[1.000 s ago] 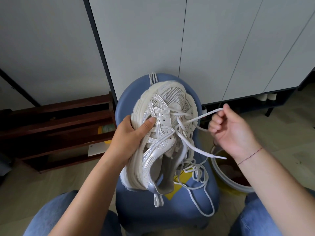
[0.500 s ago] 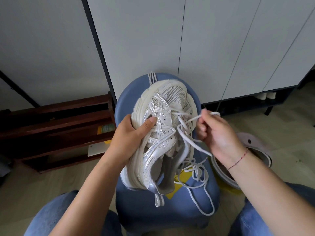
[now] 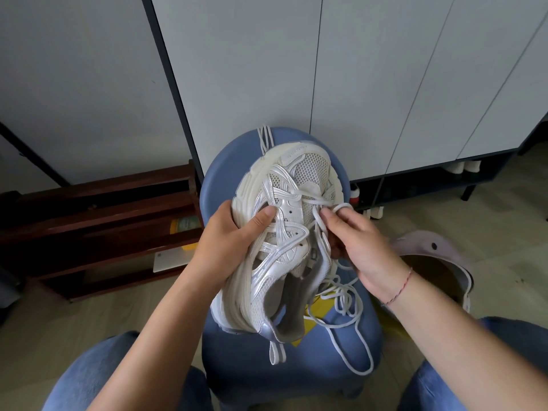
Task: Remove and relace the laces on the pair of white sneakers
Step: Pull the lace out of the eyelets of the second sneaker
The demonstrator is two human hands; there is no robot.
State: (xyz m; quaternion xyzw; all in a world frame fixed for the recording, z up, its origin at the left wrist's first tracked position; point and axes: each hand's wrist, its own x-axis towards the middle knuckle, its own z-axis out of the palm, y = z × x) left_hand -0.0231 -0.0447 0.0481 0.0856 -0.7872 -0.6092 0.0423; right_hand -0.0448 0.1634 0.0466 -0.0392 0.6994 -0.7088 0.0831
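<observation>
Holding the chunky white mesh sneaker (image 3: pixel 284 232) up over the round blue padded stool (image 3: pixel 296 366), I have its toe pointing away from me and its heel near my lap, so the lace holes face up where I can see them. My left hand (image 3: pixel 225 241) wraps round the side of the thick sole, thumb pressed down on the shiny straps, so the shoe cannot wobble when I tug. My right hand (image 3: pixel 361 241) sits just beside the tongue. Its fingers (image 3: pixel 327 215) are curled and pinch a small loop of the flat white shoelace (image 3: pixel 350 295), right by the holes nearest the toe. A few crossings are in the shoe up there. The rest of the lace lies in a loose, messy pile on the stool under my right wrist, with one long loop hanging over the front of the seat. I think I am working on the rows by the toe, but I cannot tell if the lace is going out or in. I cannot see the other shoe. A dark brown wooden rack (image 3: pixel 98 226) stands to the left, and a round tub with a pale lid (image 3: pixel 439 250) sits on the floor to the right.
</observation>
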